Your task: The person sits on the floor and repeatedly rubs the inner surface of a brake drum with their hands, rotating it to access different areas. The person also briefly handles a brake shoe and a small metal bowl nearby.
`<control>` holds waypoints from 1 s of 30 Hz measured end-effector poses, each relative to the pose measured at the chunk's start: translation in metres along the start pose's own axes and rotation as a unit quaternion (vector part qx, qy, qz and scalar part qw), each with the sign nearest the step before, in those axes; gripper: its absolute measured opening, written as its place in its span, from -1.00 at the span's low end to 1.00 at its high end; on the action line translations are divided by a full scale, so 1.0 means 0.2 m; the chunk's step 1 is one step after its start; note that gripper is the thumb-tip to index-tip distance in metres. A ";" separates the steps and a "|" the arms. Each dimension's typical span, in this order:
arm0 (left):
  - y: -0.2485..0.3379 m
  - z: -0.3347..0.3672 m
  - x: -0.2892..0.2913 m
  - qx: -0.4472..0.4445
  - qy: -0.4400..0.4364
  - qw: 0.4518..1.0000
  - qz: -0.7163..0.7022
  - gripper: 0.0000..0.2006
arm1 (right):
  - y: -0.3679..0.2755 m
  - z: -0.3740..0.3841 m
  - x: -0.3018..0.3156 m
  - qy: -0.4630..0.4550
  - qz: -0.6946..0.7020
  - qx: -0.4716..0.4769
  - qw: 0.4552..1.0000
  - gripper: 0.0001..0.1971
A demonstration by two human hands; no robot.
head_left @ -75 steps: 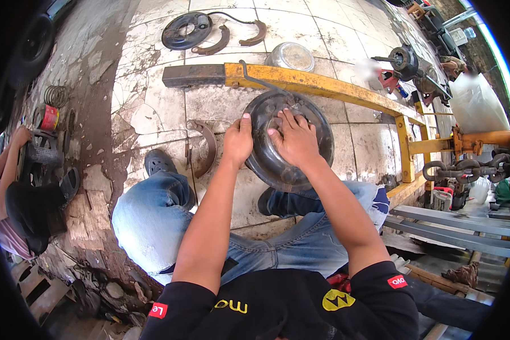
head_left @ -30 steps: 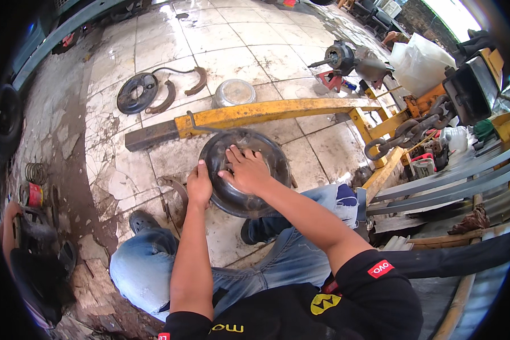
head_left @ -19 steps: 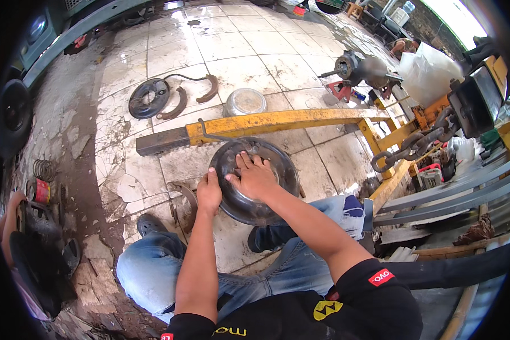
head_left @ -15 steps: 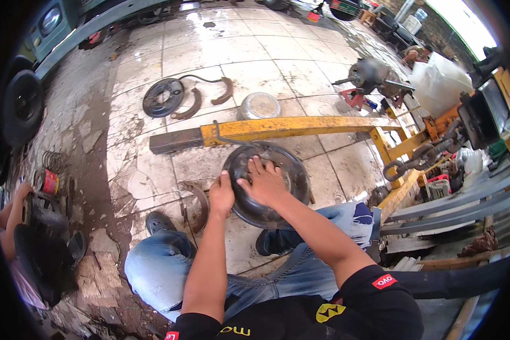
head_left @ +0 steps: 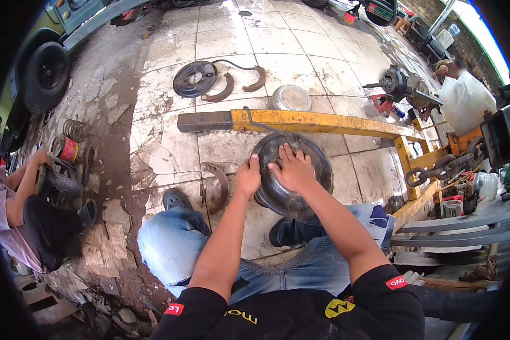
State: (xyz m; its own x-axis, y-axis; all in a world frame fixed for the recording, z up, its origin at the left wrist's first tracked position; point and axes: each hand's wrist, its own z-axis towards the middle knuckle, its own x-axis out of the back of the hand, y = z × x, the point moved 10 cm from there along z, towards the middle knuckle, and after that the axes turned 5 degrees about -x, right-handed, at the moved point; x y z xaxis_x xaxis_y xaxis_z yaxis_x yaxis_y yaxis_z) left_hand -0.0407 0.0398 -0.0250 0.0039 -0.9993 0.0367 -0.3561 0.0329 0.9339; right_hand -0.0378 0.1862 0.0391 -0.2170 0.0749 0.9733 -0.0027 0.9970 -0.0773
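A black, dish-shaped brake backing plate (head_left: 317,161) is between my knees, with a dark bent cable or hose (head_left: 262,122) at its upper left. My left hand (head_left: 247,177) grips its left rim, thumb up along the edge and the other fingers mostly hidden. Across the plate's face lies my right hand (head_left: 293,170), fingers stretched out and a little apart. A curved rusty brake shoe (head_left: 217,190) rests on the tiles to the left of my left hand.
A yellow steel beam (head_left: 317,123) crosses just beyond the plate. Past it are another backing plate (head_left: 191,79), two brake shoes (head_left: 221,90) and a round metal pan (head_left: 290,98). A co-worker (head_left: 22,192) sits at left; a chain (head_left: 445,167) hangs at right.
My view has swung to the left, so the whole scene sits further right. Both hands stay on the backing plate, in nearly the same places.
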 end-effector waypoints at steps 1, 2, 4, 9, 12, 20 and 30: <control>0.00 -0.01 -0.01 0.008 -0.007 1.000 -0.021 -0.39 | 0.00 -0.01 -0.02 0.010 -0.002 -0.008 1.000 -0.23; 0.03 -0.03 0.00 0.002 0.005 1.000 0.008 -0.39 | -0.01 0.00 -0.01 0.023 -0.002 -0.012 1.000 -0.23; 0.09 -0.08 0.02 -0.007 0.028 0.997 0.066 -0.39 | -0.02 -0.05 -0.01 0.011 -0.006 -0.003 1.000 -0.23; 0.03 -0.03 0.00 -0.008 0.001 1.000 0.022 -0.39 | -0.01 0.01 0.01 0.026 -0.012 -0.006 1.000 -0.22; 0.01 0.01 0.00 -0.023 0.010 0.999 0.035 -0.40 | -0.02 -0.01 -0.02 0.038 -0.028 0.002 0.999 -0.22; 0.02 -0.01 0.02 -0.039 0.044 0.998 0.022 -0.43 | -0.02 -0.04 -0.03 0.032 -0.006 -0.003 0.999 -0.23; 0.03 0.00 0.02 -0.075 0.043 0.995 0.039 -0.40 | -0.03 -0.04 -0.03 0.053 -0.028 0.026 0.998 -0.23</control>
State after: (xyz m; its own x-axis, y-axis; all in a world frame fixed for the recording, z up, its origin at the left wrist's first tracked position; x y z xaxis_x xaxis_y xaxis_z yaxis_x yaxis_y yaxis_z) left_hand -0.0421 0.0355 -0.0185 0.0641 -0.9886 0.1362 -0.2143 0.1196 0.9694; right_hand -0.0279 0.1800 0.0347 -0.1105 0.0231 0.9936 -0.0630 0.9976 -0.0302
